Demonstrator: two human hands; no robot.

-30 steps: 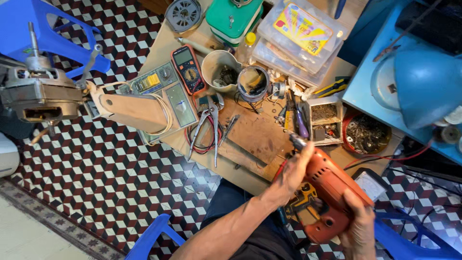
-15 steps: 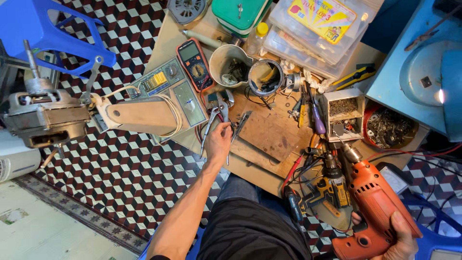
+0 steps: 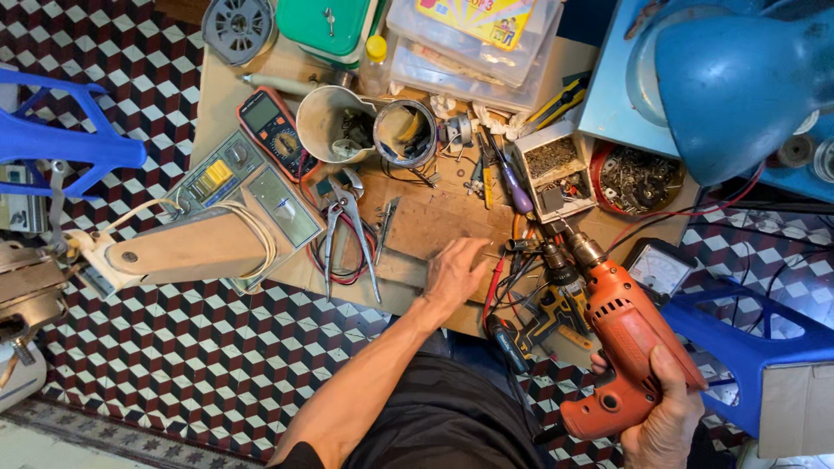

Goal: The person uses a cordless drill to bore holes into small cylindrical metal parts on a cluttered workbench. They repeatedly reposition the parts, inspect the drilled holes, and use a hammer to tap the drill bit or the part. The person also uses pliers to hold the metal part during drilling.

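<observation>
My right hand (image 3: 665,417) grips the handle of an orange electric drill (image 3: 621,330) at the lower right, its chuck pointing up and left toward the wooden worktable (image 3: 434,226). My left hand (image 3: 453,271) rests palm down on a worn wooden board at the table's front edge, fingers together, with nothing visible in it. A black and yellow cordless drill (image 3: 547,304) lies just right of that hand. Long-handled pliers (image 3: 347,226) and red leads lie to its left.
An orange multimeter (image 3: 276,132), a grey test box (image 3: 243,187), a cup (image 3: 334,122), a tin (image 3: 406,132), screwdrivers (image 3: 508,178), a small parts box (image 3: 556,169) and a red bowl of hardware (image 3: 638,178) crowd the table. Blue stools (image 3: 747,347) stand on both sides. A blue lamp (image 3: 738,78) hangs at the upper right.
My left hand moved right from the pliers to the wooden board. The orange drill stayed in my right hand, which now grips it alone.
</observation>
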